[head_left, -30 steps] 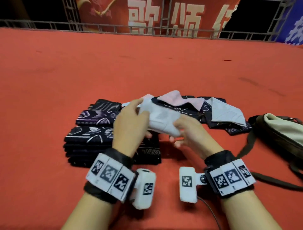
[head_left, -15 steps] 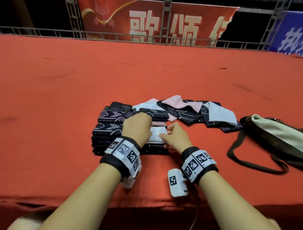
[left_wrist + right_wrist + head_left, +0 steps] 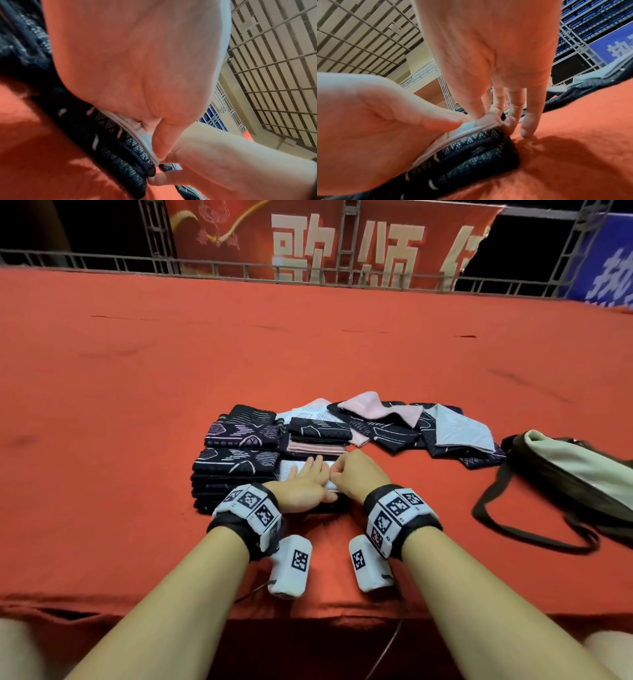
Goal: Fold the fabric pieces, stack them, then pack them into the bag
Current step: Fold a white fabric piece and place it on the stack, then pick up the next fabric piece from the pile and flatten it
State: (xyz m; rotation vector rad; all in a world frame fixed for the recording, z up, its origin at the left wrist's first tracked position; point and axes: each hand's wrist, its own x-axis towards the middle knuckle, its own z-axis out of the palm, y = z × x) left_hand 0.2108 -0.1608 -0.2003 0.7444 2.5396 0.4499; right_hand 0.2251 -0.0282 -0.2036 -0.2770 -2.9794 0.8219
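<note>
Red tablecloth (image 3: 137, 371); dark, white-patterned folded fabrics (image 3: 236, 465).

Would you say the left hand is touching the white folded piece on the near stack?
Touching: the head view shows the left hand lying flat on the white folded piece.

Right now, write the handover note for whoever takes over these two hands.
Left hand: flat, fingers straight, pressing the white folded piece onto the near right stack.
Right hand: fingers curled at that piece's right edge, squaring it; whether it pinches the cloth is unclear.
Done: several stacks of folded dark patterned pieces sit on the red table.
Left: unfolded pieces lie loose behind and to the right; fold them, combine the stacks, pack them into the bag, which lies to the right with nothing visibly packed.
</note>
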